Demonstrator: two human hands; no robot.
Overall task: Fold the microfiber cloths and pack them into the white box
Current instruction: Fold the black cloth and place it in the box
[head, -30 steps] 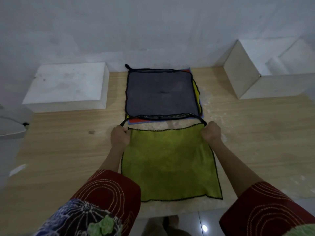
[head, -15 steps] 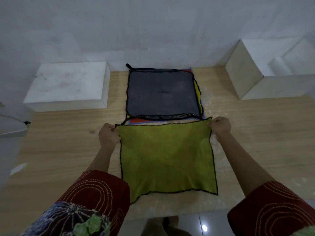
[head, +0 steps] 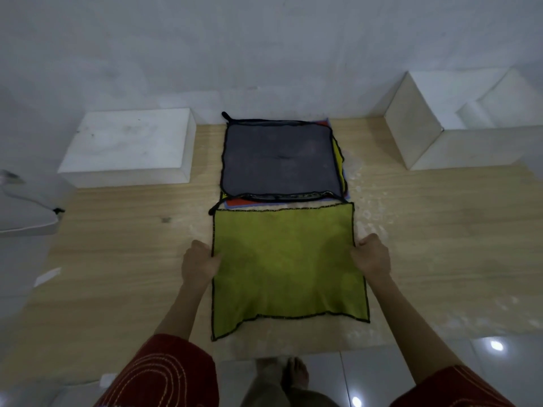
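Microfiber cloth in lime green with black stitched edging (head: 288, 265) lies spread flat on the pale wood-grain bench (head: 440, 245) right in front of me, its near-left corner drooping toward the bench edge. I have my left hand (head: 199, 264) on the cloth's left edge and my right hand (head: 371, 257) on its right edge, both about halfway along the sides. Each is curled at the hem as if pinching it, though I cannot tell for certain whether the fingers grip the fabric or only press on it. Holding both sides level like this keeps the square taut and straight, which I judge sets up the first fold.

Just beyond the far hem sits the stack of unfolded cloths (head: 279, 160), a dark grey one on top with red, yellow and blue edges peeking out beneath; it is close enough for me to draw the next one down.

Farther back, a low white block-shaped box (head: 129, 148) rests at the left against the wall, and an open white box (head: 426, 142) stands at the right, well apart from the cloth, probably the packing target.
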